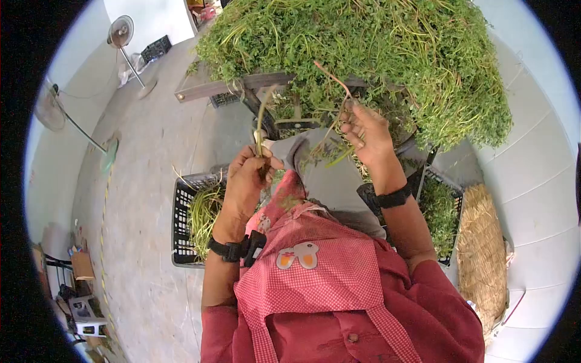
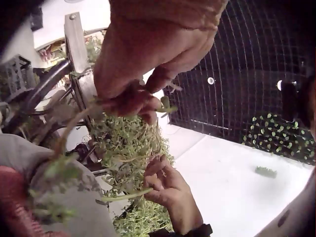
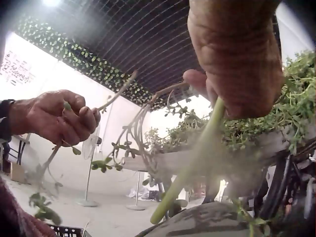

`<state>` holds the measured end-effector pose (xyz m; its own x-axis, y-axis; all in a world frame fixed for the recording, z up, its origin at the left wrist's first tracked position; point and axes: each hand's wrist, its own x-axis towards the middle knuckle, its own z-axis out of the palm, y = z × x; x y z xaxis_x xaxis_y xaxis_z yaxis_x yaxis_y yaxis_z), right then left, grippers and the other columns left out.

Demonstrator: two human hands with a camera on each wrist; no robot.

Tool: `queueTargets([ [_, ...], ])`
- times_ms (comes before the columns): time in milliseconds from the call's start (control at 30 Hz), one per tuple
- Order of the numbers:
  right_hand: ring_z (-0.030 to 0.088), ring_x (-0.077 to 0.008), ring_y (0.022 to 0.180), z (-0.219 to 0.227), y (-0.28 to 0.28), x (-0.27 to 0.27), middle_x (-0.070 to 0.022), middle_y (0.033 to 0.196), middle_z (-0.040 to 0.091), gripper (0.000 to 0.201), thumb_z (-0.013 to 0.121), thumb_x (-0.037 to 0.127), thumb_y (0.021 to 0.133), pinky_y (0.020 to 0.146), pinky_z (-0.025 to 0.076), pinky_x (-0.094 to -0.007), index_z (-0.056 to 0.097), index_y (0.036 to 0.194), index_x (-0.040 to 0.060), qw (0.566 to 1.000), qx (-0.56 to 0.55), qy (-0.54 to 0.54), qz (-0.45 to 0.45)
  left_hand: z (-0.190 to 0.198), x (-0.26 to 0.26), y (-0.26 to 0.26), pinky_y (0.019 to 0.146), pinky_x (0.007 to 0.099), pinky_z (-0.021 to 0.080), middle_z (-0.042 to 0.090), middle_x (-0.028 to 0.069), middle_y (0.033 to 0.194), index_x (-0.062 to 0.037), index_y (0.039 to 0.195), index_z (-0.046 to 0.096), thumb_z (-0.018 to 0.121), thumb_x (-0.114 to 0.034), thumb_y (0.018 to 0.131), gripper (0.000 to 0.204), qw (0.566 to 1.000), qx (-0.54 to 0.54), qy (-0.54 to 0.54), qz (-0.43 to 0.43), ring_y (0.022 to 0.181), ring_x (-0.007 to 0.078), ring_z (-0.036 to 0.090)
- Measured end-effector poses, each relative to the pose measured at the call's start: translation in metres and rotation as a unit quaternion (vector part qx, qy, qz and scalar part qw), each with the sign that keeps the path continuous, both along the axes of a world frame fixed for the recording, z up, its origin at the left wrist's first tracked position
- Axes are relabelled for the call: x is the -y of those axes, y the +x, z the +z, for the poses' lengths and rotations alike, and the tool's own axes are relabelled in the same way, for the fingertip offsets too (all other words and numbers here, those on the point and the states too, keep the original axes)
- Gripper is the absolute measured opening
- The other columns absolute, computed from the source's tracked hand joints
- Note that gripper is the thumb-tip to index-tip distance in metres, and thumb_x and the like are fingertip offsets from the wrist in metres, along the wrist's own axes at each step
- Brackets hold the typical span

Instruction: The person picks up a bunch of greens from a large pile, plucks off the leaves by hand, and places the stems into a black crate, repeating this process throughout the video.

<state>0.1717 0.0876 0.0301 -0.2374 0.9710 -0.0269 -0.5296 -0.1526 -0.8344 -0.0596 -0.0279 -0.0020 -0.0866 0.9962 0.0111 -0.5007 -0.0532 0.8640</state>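
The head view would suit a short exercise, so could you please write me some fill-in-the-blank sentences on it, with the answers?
The left hand pinches a greenish stem; the reddish stem is in the ____ hand.
The patch on the checked apron is shaped like a ____.
The plastic crate beside the left forearm is coloured ____.
The standing fan is on the person's ____ side.
Missing words: right; butterfly; black; left.

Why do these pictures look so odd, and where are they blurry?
Head view: round dark rim, bowed edges, leafy heap fairly crisp. Left wrist view: lower-left leaves blurred, white wall washed out. Right wrist view: thick stem soft, lamp glaring.
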Motion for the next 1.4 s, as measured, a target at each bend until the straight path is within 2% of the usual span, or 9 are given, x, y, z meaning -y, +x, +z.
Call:
queueTargets([
  [100,0.06,-0.0135,0.059,0.003,-0.004,0.008,-0.009,0.082,0.062,0.025,0.061,0.023,0.085,0.034,0.029,-0.0167,0.058,0.098,0.0025,0.999,0.025,-0.022,-0.003,0.003,-0.001,0.006,0.045,0.0202,0.034,0.062,0.008,0.076,-0.0036,0.094,0.055,0.046,-0.014,0.087,0.016,0.996,-0.082,-0.023,0.018,0.054,0.0094,0.048],
  [200,0.059,-0.0136,0.057,0.003,-0.004,0.015,-0.0105,0.084,0.063,0.023,0.059,0.022,0.087,0.034,0.028,-0.0169,0.057,0.098,0.0024,0.999,0.016,-0.018,0.03,0.008,-0.001,0.015,0.042,0.0179,0.03,0.061,0.0063,0.072,-0.0038,0.095,0.056,0.047,-0.019,0.089,0.019,0.997,-0.032,-0.066,0.015,0.054,0.0069,0.047],
  [433,0.058,-0.0137,0.054,-0.007,-0.019,0.024,-0.0104,0.082,0.062,0.023,0.057,0.023,0.088,0.034,0.028,-0.017,0.054,0.098,0.0028,0.999,-0.007,-0.02,0.049,0.01,-0.002,0.018,0.042,0.018,0.033,0.062,0.0068,0.071,-0.0008,0.103,0.053,0.038,-0.023,0.094,0.028,0.996,0.032,-0.04,-0.074,0.052,0.0079,0.048],
  [667,0.055,-0.0114,0.056,-0.003,-0.023,0.028,-0.0072,0.077,0.06,0.022,0.06,0.025,0.085,0.035,0.029,-0.0167,0.055,0.093,0.0054,0.993,-0.059,-0.105,0.017,0.008,0.001,0.02,0.041,0.0173,0.029,0.062,0.0039,0.07,-0.002,0.098,0.056,0.038,-0.025,0.095,0.03,0.997,-0.031,-0.072,-0.004,0.049,0.0059,0.044],
  [733,0.055,-0.0123,0.059,-0.014,-0.013,0.016,-0.0064,0.076,0.059,0.022,0.06,0.027,0.085,0.034,0.028,-0.0169,0.055,0.092,0.0068,0.989,-0.082,-0.115,0.035,0.009,0.003,0.018,0.043,0.0177,0.027,0.059,0.0014,0.071,-0.0053,0.099,0.056,0.04,-0.035,0.093,0.034,0.997,-0.04,-0.062,0.002,0.054,0.0069,0.043],
  [1267,0.047,-0.0099,0.047,-0.002,0.03,0.005,-0.0014,0.065,0.054,0.023,0.045,0.032,0.093,0.034,0.028,-0.0205,0.054,0.087,0.0115,0.983,-0.173,-0.052,0.028,0.015,0.004,0.029,0.043,0.0186,0.027,0.058,0.0009,0.07,-0.0047,0.095,0.058,0.039,-0.032,0.095,0.033,0.995,-0.093,-0.021,0.01,0.052,0.006,0.042],
  [1333,0.039,-0.0092,0.04,0.005,0.039,0.009,0.0018,0.053,0.046,0.028,0.039,0.035,0.095,0.034,0.026,-0.0215,0.054,0.085,0.0135,0.975,-0.211,-0.036,0.064,0.017,0.005,0.029,0.043,0.0189,0.028,0.058,0.0007,0.069,-0.0045,0.093,0.058,0.038,-0.031,0.095,0.033,0.994,-0.099,-0.032,0.015,0.053,0.0061,0.043],
  [1367,0.03,-0.0089,0.036,0.005,0.04,0.004,0.0036,0.045,0.035,0.034,0.035,0.038,0.096,0.034,0.021,-0.0231,0.052,0.078,0.0144,0.928,-0.307,0.083,0.196,0.015,0.005,0.027,0.043,0.0189,0.028,0.058,0.0007,0.069,-0.0045,0.093,0.058,0.038,-0.031,0.095,0.033,0.995,-0.097,-0.032,0.013,0.053,0.0061,0.043],
  [1400,0.03,-0.0089,0.036,0.005,0.044,0.005,0.0036,0.045,0.035,0.034,0.035,0.038,0.096,0.034,0.021,-0.0231,0.052,0.078,0.0144,0.929,-0.305,0.084,0.193,0.012,0.004,0.025,0.043,0.0185,0.028,0.058,0.0005,0.069,-0.0047,0.092,0.058,0.039,-0.031,0.095,0.033,0.995,-0.09,-0.045,0.016,0.053,0.0059,0.044],
])
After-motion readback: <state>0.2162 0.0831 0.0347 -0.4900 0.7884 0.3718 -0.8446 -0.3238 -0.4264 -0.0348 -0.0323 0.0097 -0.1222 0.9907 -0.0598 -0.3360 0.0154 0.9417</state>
